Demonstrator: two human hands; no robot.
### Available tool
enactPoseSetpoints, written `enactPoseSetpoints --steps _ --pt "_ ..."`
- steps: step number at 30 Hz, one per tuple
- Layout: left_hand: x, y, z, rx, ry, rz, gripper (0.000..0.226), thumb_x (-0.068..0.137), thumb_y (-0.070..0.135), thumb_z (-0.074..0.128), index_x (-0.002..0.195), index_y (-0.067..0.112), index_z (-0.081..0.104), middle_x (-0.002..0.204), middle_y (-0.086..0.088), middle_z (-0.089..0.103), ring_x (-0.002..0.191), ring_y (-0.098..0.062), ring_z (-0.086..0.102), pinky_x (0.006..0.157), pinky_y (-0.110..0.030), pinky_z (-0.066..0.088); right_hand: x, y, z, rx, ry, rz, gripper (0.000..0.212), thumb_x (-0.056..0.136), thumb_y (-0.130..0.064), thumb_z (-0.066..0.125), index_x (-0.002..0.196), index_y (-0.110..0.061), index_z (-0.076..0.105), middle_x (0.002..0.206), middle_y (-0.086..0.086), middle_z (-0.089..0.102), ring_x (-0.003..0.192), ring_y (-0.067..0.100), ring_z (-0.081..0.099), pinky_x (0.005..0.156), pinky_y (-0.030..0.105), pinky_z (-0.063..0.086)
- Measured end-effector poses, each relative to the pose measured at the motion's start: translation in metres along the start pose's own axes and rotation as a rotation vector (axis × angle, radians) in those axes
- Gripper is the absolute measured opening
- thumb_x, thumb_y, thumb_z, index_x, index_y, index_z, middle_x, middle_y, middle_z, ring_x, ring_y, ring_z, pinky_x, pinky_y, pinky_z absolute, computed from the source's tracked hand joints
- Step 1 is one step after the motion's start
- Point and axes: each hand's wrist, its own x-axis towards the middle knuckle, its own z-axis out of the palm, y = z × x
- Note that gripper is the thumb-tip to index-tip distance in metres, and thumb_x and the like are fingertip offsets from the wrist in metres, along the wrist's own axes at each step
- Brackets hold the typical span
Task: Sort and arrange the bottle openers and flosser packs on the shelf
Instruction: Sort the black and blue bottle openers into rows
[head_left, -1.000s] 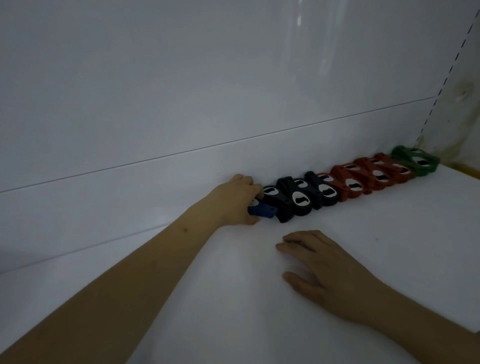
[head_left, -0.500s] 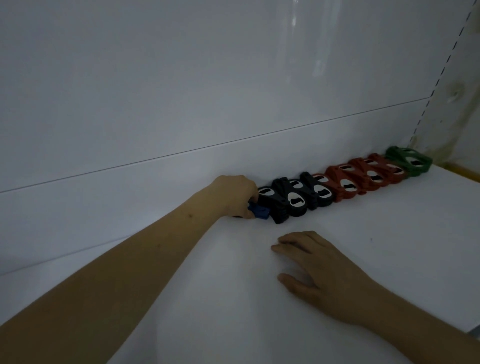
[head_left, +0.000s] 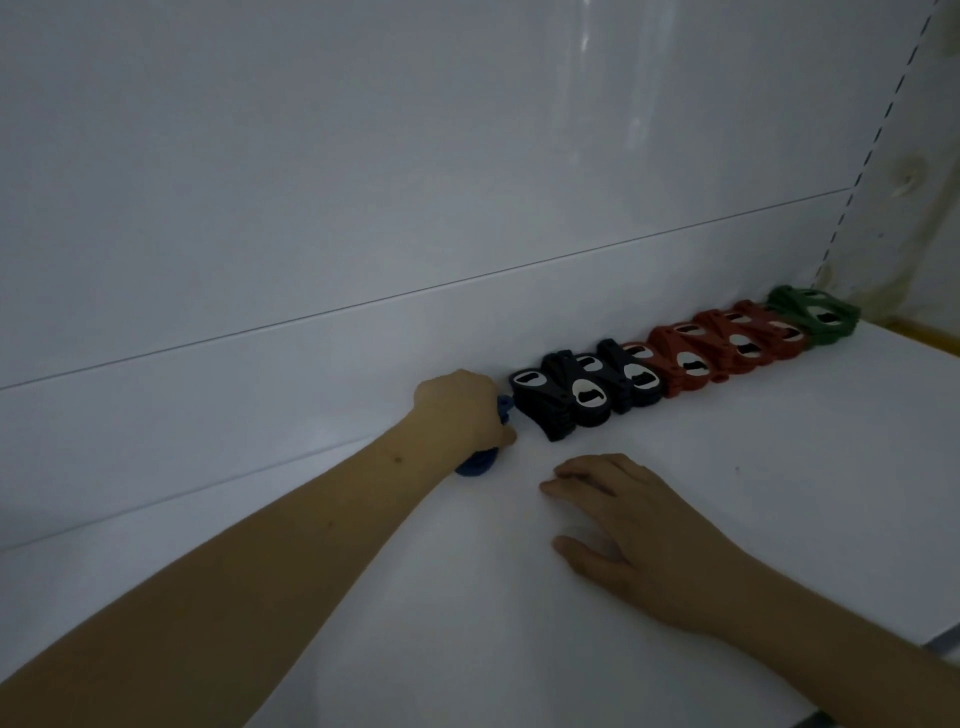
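White shelf underfoot of everything, broad and bare-faced, running back to a white rear panel with a dashed slotted upright at the far right corner. Left forearm stretched from the near left corner toward the back edge; right forearm coming in from the near right edge. Right hand resting palm down on the shelf surface, fingers relaxed and slightly spread, thumb out to the side, holding nothing, well short of the row behind it. Left hand up against the back edge, fingers curled round blue bottle openers, blue showing below the wrist and again just past the knuckles; exact finger placement hidden by the back of the hand. Along the back edge, a tight overlapping row: black bottle openers just beside the left hand, red bottle openers touching them further right, green bottle openers ending the row near the far right corner. Metal inserts visible on several upturned faces.
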Motion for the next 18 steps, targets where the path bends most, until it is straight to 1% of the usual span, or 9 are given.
enactPoseSetpoints --steps 3,4,6,8,10,13,15,16,18 --pt "-0.003 -0.008 0.0 -0.44 -0.085 -0.133 0.055 0.085 0.063 0.061 0.08 0.009 0.056 0.08 -0.007 0.057 0.079 -0.025 0.064 0.065 -0.035 0.059 -0.001 0.0 -0.001 -0.005 -0.004 0.0 0.056 0.091 -0.061 0.036 0.138 -0.032 0.045 0.138 -0.016 0.04 0.128 -0.001 0.033 0.107 0.019 0.031" --pt "-0.007 -0.013 -0.002 -0.6 -0.136 -0.178 0.054 0.084 0.062 0.065 0.079 0.008 0.054 0.082 -0.01 0.059 0.077 -0.025 0.065 0.062 -0.037 0.061 0.0 0.0 -0.002 -0.009 -0.005 -0.002 0.056 0.091 -0.061 0.036 0.138 -0.032 0.045 0.138 -0.016 0.04 0.127 -0.001 0.033 0.107 0.019 0.03" --pt "-0.016 -0.025 -0.004 -0.739 -0.244 -0.191 0.046 0.081 0.048 0.076 0.088 0.005 0.06 0.088 -0.012 0.063 0.079 -0.021 0.067 0.065 -0.039 0.062 0.0 0.0 -0.002 -0.017 -0.009 -0.003 0.057 0.09 -0.062 0.035 0.139 -0.033 0.045 0.138 -0.016 0.039 0.127 -0.001 0.032 0.106 0.016 0.026" --pt "-0.023 -0.03 0.0 -0.714 -0.307 -0.144 0.039 0.077 0.029 0.084 0.097 0.002 0.064 0.092 -0.011 0.067 0.082 -0.02 0.07 0.074 -0.036 0.062 0.0 0.0 -0.002 -0.02 -0.017 -0.003 0.058 0.09 -0.062 0.033 0.139 -0.033 0.044 0.139 -0.017 0.038 0.128 -0.001 0.031 0.105 0.015 0.023" --pt "-0.026 -0.029 0.007 -0.638 -0.283 -0.094 0.028 0.077 0.019 0.084 0.093 0.006 0.064 0.09 -0.008 0.067 0.076 -0.019 0.07 0.075 -0.033 0.061 0.0 0.0 -0.001 -0.025 -0.018 -0.006 0.058 0.09 -0.062 0.033 0.14 -0.033 0.043 0.138 -0.017 0.038 0.128 -0.001 0.031 0.105 0.015 0.023" --pt "-0.02 -0.021 0.015 -0.628 -0.175 -0.056 0.028 0.078 0.022 0.082 0.094 0.009 0.063 0.084 -0.003 0.063 0.066 -0.016 0.067 0.069 -0.031 0.061 0.0 0.0 0.001 -0.02 -0.01 -0.007 0.057 0.091 -0.061 0.034 0.138 -0.031 0.045 0.137 -0.015 0.04 0.127 0.001 0.034 0.107 0.021 0.031" --pt "-0.015 -0.013 0.022 -0.609 -0.054 -0.033 0.027 0.079 0.03 0.081 0.085 0.013 0.06 0.076 0.001 0.058 0.059 -0.012 0.062 0.063 -0.03 0.059 0.0 0.001 0.0 -0.012 -0.008 -0.01 0.058 0.09 -0.062 0.033 0.138 -0.031 0.046 0.137 -0.014 0.041 0.127 0.001 0.034 0.107 0.021 0.031" --pt "-0.014 -0.008 0.025 -0.556 0.019 -0.021 0.028 0.08 0.033 0.078 0.077 0.015 0.056 0.072 0.003 0.055 0.059 -0.012 0.06 0.06 -0.029 0.056 0.001 0.001 0.0 -0.012 -0.011 -0.013 0.058 0.09 -0.062 0.033 0.138 -0.031 0.046 0.138 -0.015 0.041 0.127 0.001 0.034 0.107 0.02 0.03" --pt "-0.009 0.001 0.033 -0.425 0.157 -0.001 0.035 0.083 0.039 0.072 0.071 0.015 0.05 0.073 0.002 0.055 0.074 -0.018 0.064 0.06 -0.026 0.048 0.001 0.002 0.0 -0.019 -0.014 -0.017 0.057 0.091 -0.062 0.034 0.138 -0.032 0.046 0.137 -0.015 0.04 0.127 0.0 0.033 0.105 0.017 0.026"
